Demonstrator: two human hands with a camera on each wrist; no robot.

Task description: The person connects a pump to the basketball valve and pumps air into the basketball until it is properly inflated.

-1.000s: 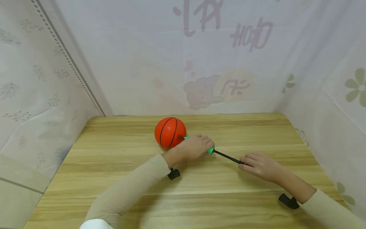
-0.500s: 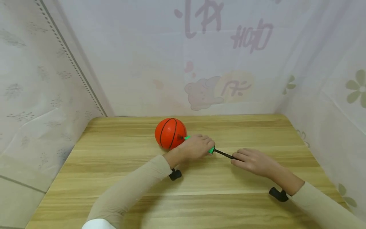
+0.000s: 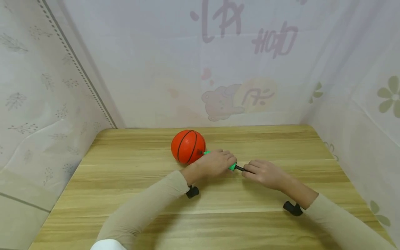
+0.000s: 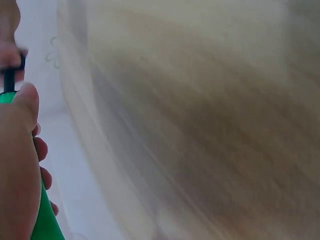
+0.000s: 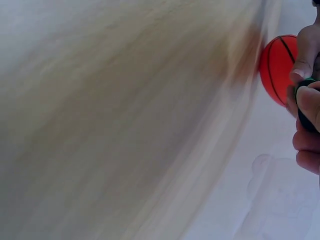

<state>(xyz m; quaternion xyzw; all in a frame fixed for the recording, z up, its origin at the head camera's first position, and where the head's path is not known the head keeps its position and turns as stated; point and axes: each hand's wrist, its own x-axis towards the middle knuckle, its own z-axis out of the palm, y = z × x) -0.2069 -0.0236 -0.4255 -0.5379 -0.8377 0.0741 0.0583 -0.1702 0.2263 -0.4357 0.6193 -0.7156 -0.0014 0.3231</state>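
An orange-red basketball (image 3: 188,147) with black seams sits toward the back of the wooden table. A hand pump with a green barrel (image 4: 47,222) points away from it to the right, its thin green end right at the ball's side. My left hand (image 3: 214,163) grips the barrel, covering most of it. My right hand (image 3: 265,173) grips the pump's black handle (image 5: 306,112), thumb on one side and fingers curled on the other. Only a short piece of black rod (image 3: 240,168) shows between the two hands.
The wood-grain table (image 3: 218,225) ends at a pale printed cloth (image 3: 150,86) behind it, and similar cloth hangs at both sides. Black wrist-camera mounts (image 3: 293,208) stick out below each wrist.
My right hand has moved left toward my left hand, and the black rod showing between them has become much shorter. My left hand and the ball have stayed nearly in place.
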